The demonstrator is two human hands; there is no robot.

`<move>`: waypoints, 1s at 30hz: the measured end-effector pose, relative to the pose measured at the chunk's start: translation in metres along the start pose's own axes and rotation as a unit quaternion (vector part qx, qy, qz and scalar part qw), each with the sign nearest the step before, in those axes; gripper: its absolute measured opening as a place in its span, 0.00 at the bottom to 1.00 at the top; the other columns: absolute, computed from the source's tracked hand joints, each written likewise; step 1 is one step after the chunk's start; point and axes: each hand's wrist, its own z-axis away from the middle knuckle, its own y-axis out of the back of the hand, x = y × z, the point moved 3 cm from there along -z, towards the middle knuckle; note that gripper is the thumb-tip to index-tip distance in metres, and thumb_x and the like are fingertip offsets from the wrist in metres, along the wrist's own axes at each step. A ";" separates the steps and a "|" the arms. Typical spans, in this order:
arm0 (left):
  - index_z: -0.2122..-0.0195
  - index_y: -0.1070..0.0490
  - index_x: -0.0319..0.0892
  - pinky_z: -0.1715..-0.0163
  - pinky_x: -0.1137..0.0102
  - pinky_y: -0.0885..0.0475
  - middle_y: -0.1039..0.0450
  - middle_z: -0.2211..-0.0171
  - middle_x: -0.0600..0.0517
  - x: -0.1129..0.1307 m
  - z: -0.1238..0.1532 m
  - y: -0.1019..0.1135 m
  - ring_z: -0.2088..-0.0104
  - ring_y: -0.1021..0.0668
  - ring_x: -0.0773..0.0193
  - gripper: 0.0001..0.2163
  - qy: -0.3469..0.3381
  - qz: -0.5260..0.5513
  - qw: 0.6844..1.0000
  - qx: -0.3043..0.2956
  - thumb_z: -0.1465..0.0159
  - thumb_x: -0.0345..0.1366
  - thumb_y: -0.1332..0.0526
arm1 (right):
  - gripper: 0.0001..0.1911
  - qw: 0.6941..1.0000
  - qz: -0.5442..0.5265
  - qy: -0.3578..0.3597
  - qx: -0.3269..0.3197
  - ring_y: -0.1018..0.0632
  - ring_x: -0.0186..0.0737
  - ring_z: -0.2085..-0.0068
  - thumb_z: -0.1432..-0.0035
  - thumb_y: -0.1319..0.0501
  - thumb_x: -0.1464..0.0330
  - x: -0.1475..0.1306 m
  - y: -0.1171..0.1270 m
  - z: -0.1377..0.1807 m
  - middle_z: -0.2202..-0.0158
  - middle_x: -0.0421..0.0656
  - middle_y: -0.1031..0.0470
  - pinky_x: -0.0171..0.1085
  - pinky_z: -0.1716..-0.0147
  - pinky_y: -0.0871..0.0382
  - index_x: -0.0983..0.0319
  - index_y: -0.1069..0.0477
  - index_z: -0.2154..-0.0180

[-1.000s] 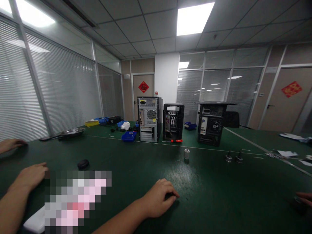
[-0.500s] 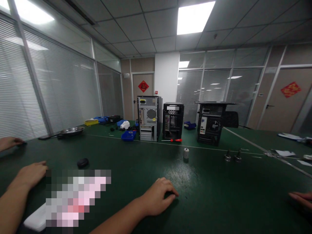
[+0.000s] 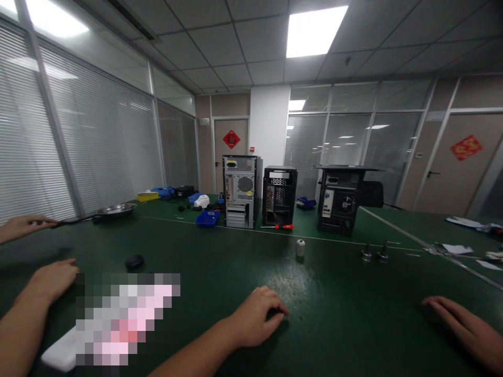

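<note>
I see a white can (image 3: 300,248) upright at one o'clock from the nearer left hand (image 3: 259,318), loosely curled, empty; the right hand (image 3: 463,324) looks empty, fingers straight.

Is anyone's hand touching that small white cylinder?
No, the white cylinder stands on the green table, with bare surface between it and the nearest hand.
</note>
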 end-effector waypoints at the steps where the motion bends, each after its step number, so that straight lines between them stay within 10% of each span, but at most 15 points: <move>1: 0.56 0.23 0.46 0.50 0.64 0.35 0.23 0.59 0.51 0.000 0.000 0.000 0.55 0.26 0.59 0.09 -0.001 0.000 1.000 0.002 0.34 0.31 0.39 | 0.31 0.999 -0.018 0.001 -0.032 0.32 0.46 0.47 0.37 0.48 0.41 -0.019 -0.009 0.000 0.47 0.51 0.37 0.45 0.48 0.36 0.56 0.24 0.52; 6: 0.55 0.23 0.46 0.50 0.64 0.36 0.23 0.58 0.51 0.001 0.002 0.001 0.54 0.26 0.59 0.09 0.012 -0.002 1.000 0.005 0.35 0.31 0.38 | 0.36 0.989 -0.048 0.056 -0.131 0.32 0.48 0.49 0.41 0.43 0.39 -0.165 -0.062 0.010 0.49 0.50 0.36 0.42 0.48 0.33 0.60 0.30 0.47; 13: 0.55 0.24 0.45 0.51 0.65 0.36 0.24 0.59 0.51 0.002 0.000 0.001 0.54 0.27 0.59 0.08 0.015 -0.016 1.000 0.006 0.30 0.37 0.43 | 0.17 0.933 -0.029 0.293 -0.205 0.33 0.40 0.59 0.30 0.56 0.62 -0.344 -0.151 0.063 0.59 0.46 0.37 0.37 0.59 0.38 0.65 0.33 0.57; 22: 0.60 0.26 0.45 0.51 0.64 0.37 0.24 0.58 0.50 0.011 0.000 -0.004 0.54 0.26 0.59 0.08 -0.053 -0.011 0.998 -0.030 0.30 0.39 0.43 | 0.06 0.923 -0.093 0.339 -0.154 0.35 0.38 0.58 0.34 0.48 0.75 -0.364 -0.174 0.091 0.58 0.44 0.39 0.35 0.57 0.40 0.67 0.37 0.56; 30: 0.61 0.25 0.45 0.51 0.64 0.37 0.24 0.60 0.51 0.009 -0.002 -0.005 0.55 0.26 0.59 0.05 -0.025 -0.014 0.999 -0.027 0.32 0.38 0.39 | 0.19 0.935 -0.094 0.289 -0.183 0.34 0.35 0.56 0.41 0.35 0.85 -0.358 -0.173 0.087 0.55 0.40 0.39 0.32 0.56 0.40 0.65 0.36 0.52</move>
